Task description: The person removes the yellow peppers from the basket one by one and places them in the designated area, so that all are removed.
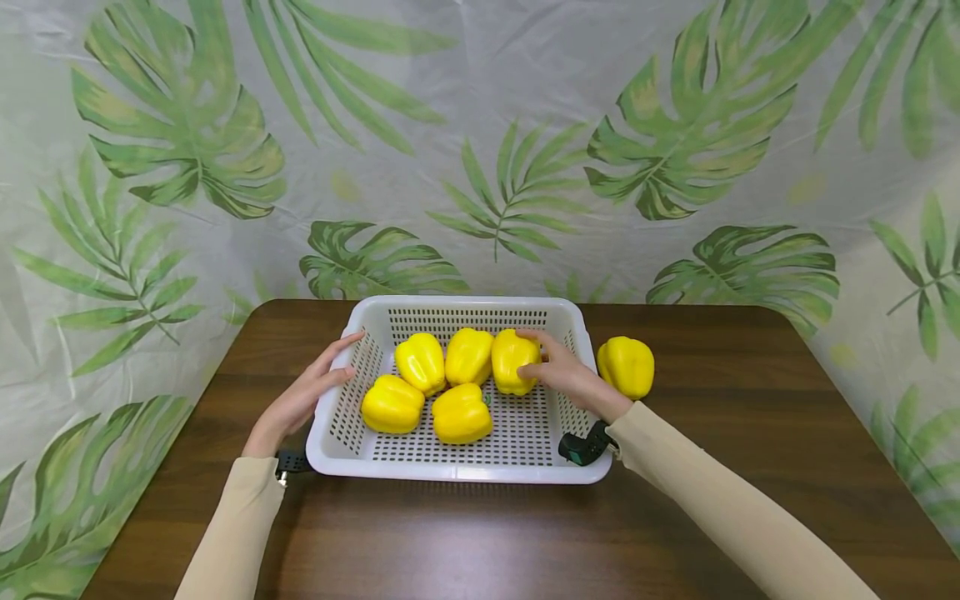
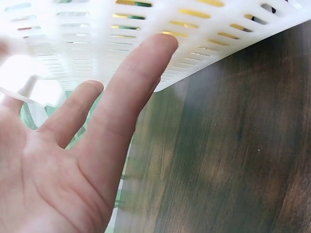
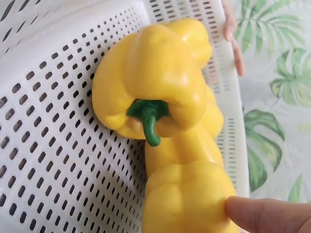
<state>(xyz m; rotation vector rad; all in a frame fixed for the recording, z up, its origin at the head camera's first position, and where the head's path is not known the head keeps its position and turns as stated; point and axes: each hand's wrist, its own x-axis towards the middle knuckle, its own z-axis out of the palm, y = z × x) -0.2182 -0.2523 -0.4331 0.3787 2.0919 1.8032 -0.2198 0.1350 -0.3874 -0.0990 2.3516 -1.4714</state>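
A white perforated plastic basket (image 1: pixel 457 472) holds several yellow bell peppers. My right hand (image 1: pixel 567 377) reaches over its right side and grips the rightmost bell pepper (image 1: pixel 512 362) between thumb and fingers. In the right wrist view the thumb (image 3: pixel 265 213) touches that pepper, while a bell pepper (image 3: pixel 150 77) with a green stem lies beside it. Against the basket's left outer side is my left hand (image 1: pixel 300 402), its fingers extended and spread. The left wrist view shows the left hand's fingers (image 2: pixel 131 92) along the slotted wall (image 2: pixel 97 29), holding nothing.
Outside the basket, one more yellow bell pepper (image 1: pixel 626 367) lies on the dark wooden table (image 1: pixel 712 433), close to the right forearm. A leaf-patterned cloth (image 1: pixel 510 167) hangs behind the table's far edge.
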